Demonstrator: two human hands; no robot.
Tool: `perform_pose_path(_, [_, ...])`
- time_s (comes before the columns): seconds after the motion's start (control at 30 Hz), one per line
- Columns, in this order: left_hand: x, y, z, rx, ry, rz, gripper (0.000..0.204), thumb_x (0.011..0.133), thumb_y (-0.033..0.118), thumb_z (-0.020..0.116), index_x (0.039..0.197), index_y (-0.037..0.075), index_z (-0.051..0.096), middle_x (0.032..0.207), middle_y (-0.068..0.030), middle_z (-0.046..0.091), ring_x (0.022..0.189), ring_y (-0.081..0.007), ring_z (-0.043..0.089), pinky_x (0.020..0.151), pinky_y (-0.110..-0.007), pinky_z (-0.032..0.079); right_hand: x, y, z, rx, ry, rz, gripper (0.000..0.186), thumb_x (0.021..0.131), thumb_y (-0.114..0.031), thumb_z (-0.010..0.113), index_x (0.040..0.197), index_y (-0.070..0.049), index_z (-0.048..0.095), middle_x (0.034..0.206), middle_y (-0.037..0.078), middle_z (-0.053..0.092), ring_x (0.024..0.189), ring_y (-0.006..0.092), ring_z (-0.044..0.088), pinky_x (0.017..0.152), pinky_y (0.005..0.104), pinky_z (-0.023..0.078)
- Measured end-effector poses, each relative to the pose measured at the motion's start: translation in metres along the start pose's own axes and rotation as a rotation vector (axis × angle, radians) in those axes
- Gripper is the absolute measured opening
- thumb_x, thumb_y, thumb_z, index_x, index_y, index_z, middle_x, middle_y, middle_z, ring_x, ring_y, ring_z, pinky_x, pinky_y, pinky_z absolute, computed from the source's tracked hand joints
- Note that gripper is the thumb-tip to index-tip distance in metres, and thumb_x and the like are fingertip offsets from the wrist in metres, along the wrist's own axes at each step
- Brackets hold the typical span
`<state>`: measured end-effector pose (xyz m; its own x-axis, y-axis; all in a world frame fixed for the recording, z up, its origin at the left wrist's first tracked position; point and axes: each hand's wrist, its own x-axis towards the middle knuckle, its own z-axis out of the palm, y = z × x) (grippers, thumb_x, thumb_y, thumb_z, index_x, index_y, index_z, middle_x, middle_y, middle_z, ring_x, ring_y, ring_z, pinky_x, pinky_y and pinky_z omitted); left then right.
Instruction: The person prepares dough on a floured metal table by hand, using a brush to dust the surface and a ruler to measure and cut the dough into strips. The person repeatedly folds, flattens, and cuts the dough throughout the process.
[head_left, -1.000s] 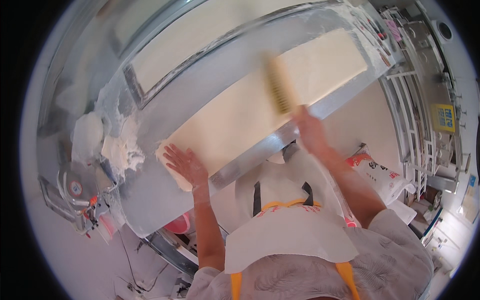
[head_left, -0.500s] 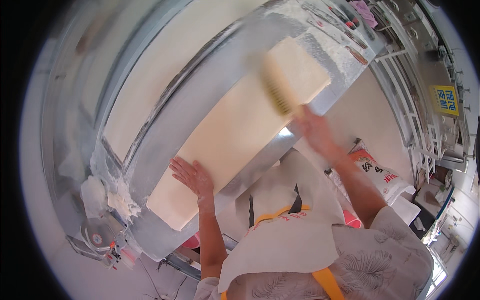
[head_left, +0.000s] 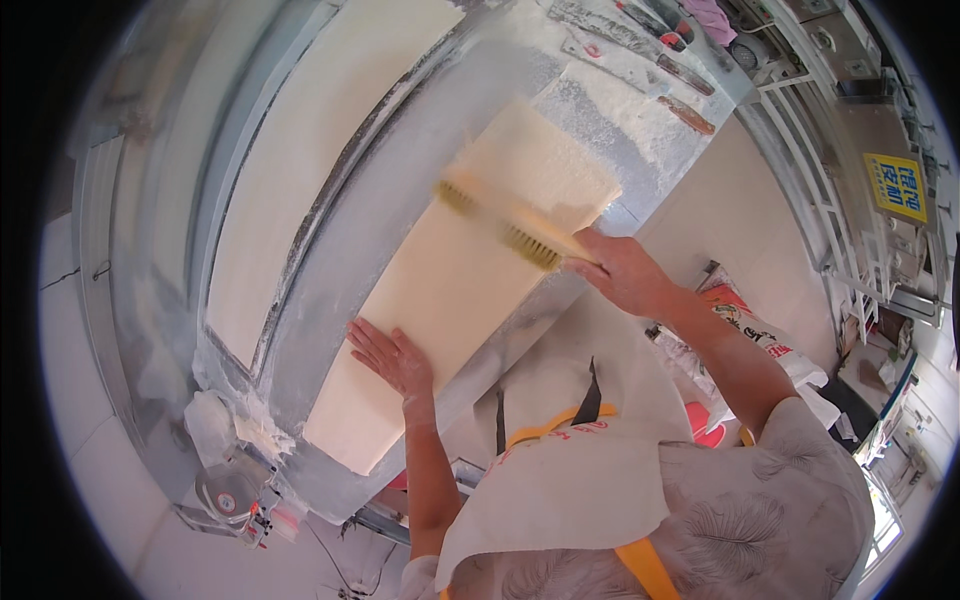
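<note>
A long pale sheet of dough [head_left: 440,270] lies across the metal worktop. My left hand [head_left: 395,362] rests flat on its near left part, fingers spread. In my right hand [head_left: 625,272] is the handle of a long wooden bench brush [head_left: 500,220], whose yellowish bristles face the dough; its far end is blurred. The brush crosses the sheet near its right half. Whether every bristle touches the dough I cannot tell.
Another long pale sheet [head_left: 300,150] lies beyond a dark, floury groove. Loose flour [head_left: 620,120] and wooden-handled tools [head_left: 687,115] are at the far right. A scale-like device [head_left: 230,500] stands at the lower left. A printed sack [head_left: 750,340] sits right of me.
The brush has swung left and toward me over the dough, in my right hand. My left hand stays flat on the sheet. The whole view has shifted slightly.
</note>
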<state>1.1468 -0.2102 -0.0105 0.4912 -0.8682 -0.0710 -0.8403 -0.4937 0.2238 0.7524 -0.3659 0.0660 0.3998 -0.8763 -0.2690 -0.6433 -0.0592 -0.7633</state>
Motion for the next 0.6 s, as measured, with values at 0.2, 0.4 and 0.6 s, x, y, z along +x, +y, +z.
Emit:
perform_pose_path(0.2, [-0.004, -0.008, -0.001, 0.013, 0.011, 0.000, 0.075, 0.114, 0.051, 0.029, 0.169, 0.000, 0.019, 0.176, -0.0237, 0.018, 0.164, -0.0407, 0.009, 0.131, -0.057, 0.004, 0.027, -0.004, -0.068, -0.019, 0.116, 0.356, 0.034, 0.105, -0.036, 0.062, 0.121, -0.006, 0.060, 0.093, 0.025, 0.071, 0.090, 0.0451, 0.070, 0.082, 0.0524, 0.055])
perform_pose_path(0.4, [-0.004, -0.007, 0.000, -0.012, 0.012, 0.026, 0.073, 0.115, 0.048, 0.030, 0.168, 0.000, 0.020, 0.175, -0.0240, 0.018, 0.164, -0.0412, 0.010, 0.131, -0.058, 0.005, 0.000, 0.002, -0.038, -0.095, 0.011, 0.229, 0.039, 0.105, -0.035, 0.064, 0.131, -0.006, 0.062, 0.092, 0.023, 0.072, 0.084, 0.0398, 0.071, 0.080, 0.0466, 0.056])
perform_pose_path(0.6, [-0.008, -0.027, 0.006, 0.049, 0.070, 0.099, 0.070, 0.114, 0.041, 0.034, 0.168, -0.001, 0.019, 0.176, -0.0247, 0.016, 0.164, -0.0413, 0.010, 0.131, -0.057, 0.004, -0.008, -0.015, -0.052, -0.075, 0.275, 0.404, 0.034, 0.106, -0.030, 0.065, 0.127, -0.004, 0.065, 0.078, 0.016, 0.067, 0.070, 0.0236, 0.065, 0.069, 0.0416, 0.053])
